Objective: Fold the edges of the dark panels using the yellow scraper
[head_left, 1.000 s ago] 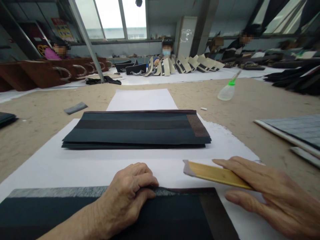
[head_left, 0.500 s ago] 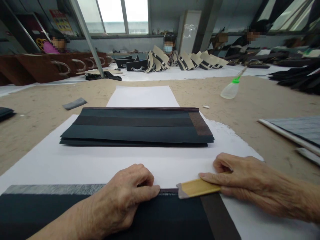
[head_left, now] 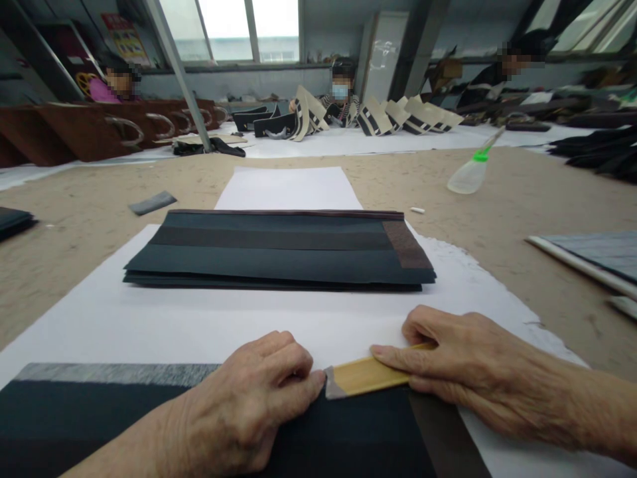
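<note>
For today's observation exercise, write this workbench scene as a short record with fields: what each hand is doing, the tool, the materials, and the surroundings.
left hand: left hand presses down on the near dark sheet, fingers curled at its top edge
right hand: right hand holds a bamboo scraper flat along that edge, its tip next to the left fingertips
materials: stack of dark sheets lying farther back on white paper
surface: tan table
nearby: plastic squeeze bottle with green cap, lying tilted
background: three other people seated at the far side
</note>
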### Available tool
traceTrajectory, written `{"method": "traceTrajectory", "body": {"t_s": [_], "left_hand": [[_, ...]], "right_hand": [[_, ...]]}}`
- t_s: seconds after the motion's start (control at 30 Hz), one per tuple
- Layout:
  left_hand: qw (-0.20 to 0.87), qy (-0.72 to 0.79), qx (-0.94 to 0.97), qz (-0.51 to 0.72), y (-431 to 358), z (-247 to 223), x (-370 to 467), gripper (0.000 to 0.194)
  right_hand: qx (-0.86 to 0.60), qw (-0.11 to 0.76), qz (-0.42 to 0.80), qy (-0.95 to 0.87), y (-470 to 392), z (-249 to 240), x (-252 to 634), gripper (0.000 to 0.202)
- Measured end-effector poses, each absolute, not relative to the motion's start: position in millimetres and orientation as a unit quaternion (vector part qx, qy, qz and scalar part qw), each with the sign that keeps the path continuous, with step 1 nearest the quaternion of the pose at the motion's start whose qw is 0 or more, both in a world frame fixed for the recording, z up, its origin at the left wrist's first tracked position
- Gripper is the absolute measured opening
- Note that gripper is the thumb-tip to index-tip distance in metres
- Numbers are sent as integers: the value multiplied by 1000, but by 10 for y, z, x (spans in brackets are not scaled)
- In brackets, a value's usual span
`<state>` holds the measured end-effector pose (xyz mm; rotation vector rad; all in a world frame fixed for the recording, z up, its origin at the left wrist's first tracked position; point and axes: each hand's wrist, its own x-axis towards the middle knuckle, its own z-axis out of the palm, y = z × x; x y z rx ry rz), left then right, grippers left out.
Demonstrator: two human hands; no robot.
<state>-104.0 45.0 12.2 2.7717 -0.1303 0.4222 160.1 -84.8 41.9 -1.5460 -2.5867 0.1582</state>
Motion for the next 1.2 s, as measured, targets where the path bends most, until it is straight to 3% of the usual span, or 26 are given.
{"method": "traceTrajectory", "body": {"t_s": [0.4, 0.6, 0.97, 1.2], "left_hand": [[238, 7, 959, 157, 610, 281, -1338, 39], [208, 9, 956, 207, 634, 161, -1392, 39], [153, -21, 972, 180, 610, 160, -1372, 35], [209, 21, 959, 188, 769, 201, -1715, 41]], "right_hand": [[-497, 68, 56, -863, -776, 411, 1590, 33], [-488, 76, 60, -868, -665, 456, 1471, 33], [-467, 64, 53, -880, -510, 374, 1309, 31], [-462, 52, 66, -883, -446, 386, 1297, 32]]}}
